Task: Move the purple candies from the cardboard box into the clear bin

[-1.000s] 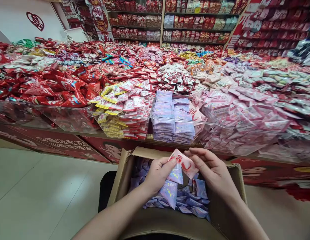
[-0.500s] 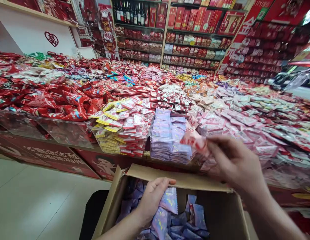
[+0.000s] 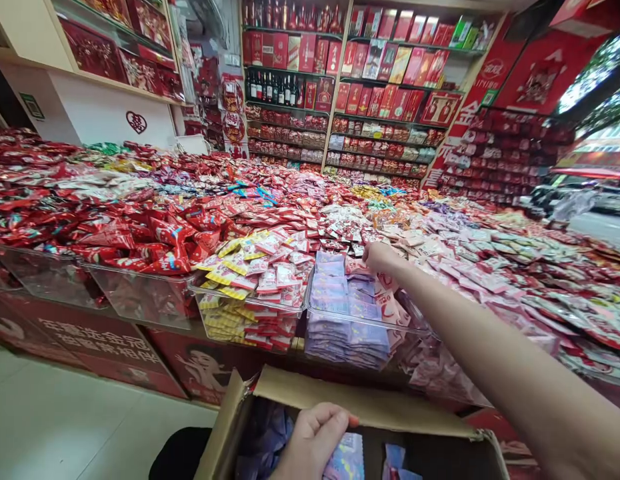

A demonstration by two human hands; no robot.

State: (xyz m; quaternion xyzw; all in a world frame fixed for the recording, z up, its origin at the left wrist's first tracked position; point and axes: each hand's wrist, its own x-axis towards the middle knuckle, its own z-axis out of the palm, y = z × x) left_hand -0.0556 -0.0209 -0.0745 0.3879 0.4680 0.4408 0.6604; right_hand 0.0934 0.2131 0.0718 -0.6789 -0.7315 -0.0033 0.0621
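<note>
Purple packet (image 3: 348, 457): my left hand (image 3: 315, 437) is pinching it over the carton (image 3: 340, 393); beyond the clear bin's rim (image 3: 360, 321), my right hand (image 3: 379, 257) is reaching, fingers curled, hold unclear.

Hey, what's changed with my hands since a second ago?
Your right hand carried a pink packet from above the cardboard box forward to the clear tub; whether it has let go is unclear. Your left hand still holds a purple packet at the box.

Daylight glaring at upper right; floor (image 3: 97, 420) reflecting pale sheen; cardboard box (image 3: 363, 398) lying dark inside; frame edges stretching.
</note>
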